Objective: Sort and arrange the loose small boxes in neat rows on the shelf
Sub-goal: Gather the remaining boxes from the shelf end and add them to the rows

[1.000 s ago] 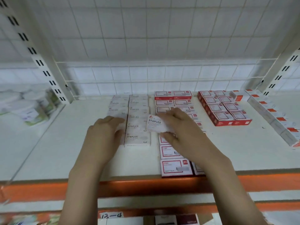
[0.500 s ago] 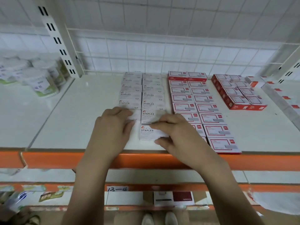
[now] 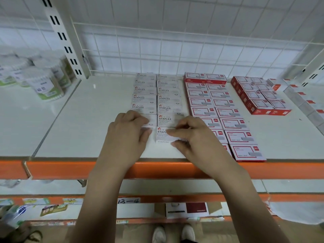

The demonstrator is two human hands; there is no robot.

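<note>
Front white box [image 3: 163, 135] sits at the near end of the right-hand white column, flat on the shelf [image 3: 84, 123], its long axis running left to right, the STAPLES print facing up. It touches the box behind it [image 3: 165, 120], and it looks close to square with that column, maybe a shade proud toward the shelf edge.

Right hand [image 3: 191, 137] is on it: index finger laid across the top, thumb [image 3: 177, 142] tucked against the near face, so the box is pinched front to top from its right end. The box lies left of that palm, under the fingertips.

Left hand [image 3: 128, 134] is just beside it, fingers together and bent down over the front box of the left white column [image 3: 149, 122], which is mostly hidden; whether those fingers grip it or only press, I cannot tell.

To the right, two columns of red-framed boxes [image 3: 226, 113] run front to back, touching the white rows or nearly so. Further right a stacked red block [image 3: 257, 97].

My read: the right hand is the one placed to finish this, a small nudge away from the body to seat the box flush.
</note>
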